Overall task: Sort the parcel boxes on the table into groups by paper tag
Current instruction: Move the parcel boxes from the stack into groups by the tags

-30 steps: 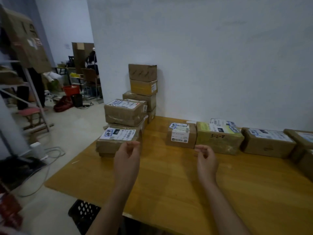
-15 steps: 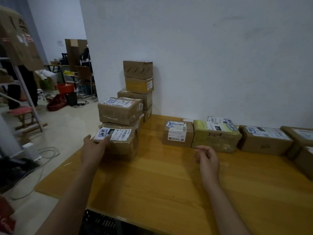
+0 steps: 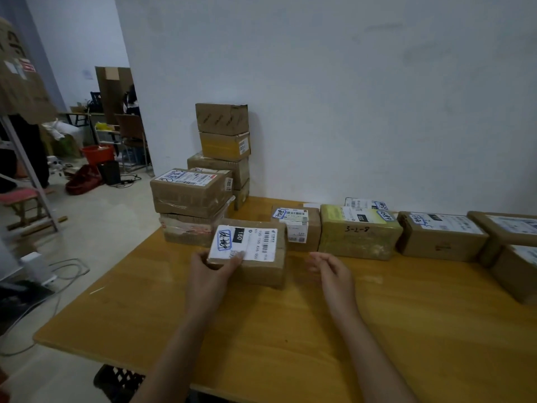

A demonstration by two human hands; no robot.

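Tagger: Moved since earlier: small brown cardboard parcel box with white barcode tag [image 3: 255,251] shifted right, now centre frame on yellow wooden worktop [image 3: 290,330].
Checker: Grips?
Tagger: Left grip [image 3: 213,270] holds its near-left corner, thumb on tag. Right grip [image 3: 331,271] relaxed, empty, just right of it.
Checker: Behind?
Tagger: Row of brown tagged boxes [image 3: 441,237], right of frame.

Brown parcel boxes [image 3: 255,269]; white, blue-marked paper tag [image 3: 247,242]; honey-yellow wooden table [image 3: 290,330]
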